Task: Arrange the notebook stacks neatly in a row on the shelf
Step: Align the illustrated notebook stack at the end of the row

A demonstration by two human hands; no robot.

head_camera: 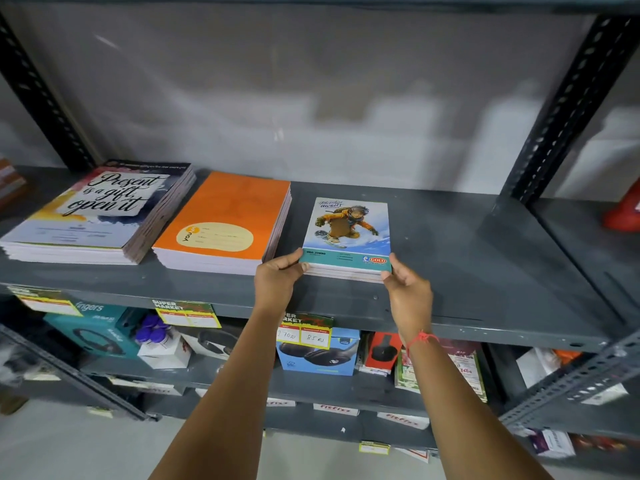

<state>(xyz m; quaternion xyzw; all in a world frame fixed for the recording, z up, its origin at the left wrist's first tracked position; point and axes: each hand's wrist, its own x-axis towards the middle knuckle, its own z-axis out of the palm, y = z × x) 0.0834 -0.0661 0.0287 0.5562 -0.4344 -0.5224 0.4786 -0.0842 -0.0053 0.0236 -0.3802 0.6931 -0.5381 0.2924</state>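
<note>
Head view: grey metal shelf (485, 271) bears three notebook stacks (221, 220).

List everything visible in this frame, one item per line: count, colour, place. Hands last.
Quote-cover notebook stack: 1, white and multicolour, left end of upper shelf.
Orange notebook stack: 1, orange, upper shelf, right of the quote stack.
Snowboarder notebook stack: 1, blue and teal, upper shelf, right of the orange stack, held at its near corners.
Shelf: 1, dark grey metal, bare to the right.
Price tags: several, yellow, green and red, on the shelf's front edge.
Boxed headphones: several boxes, blue, teal, red, lower shelf.
Red object: 1, far right, cut off.
Left hand: 1, near-left corner.
Right hand: 1, red wrist thread, near-right corner.
</note>
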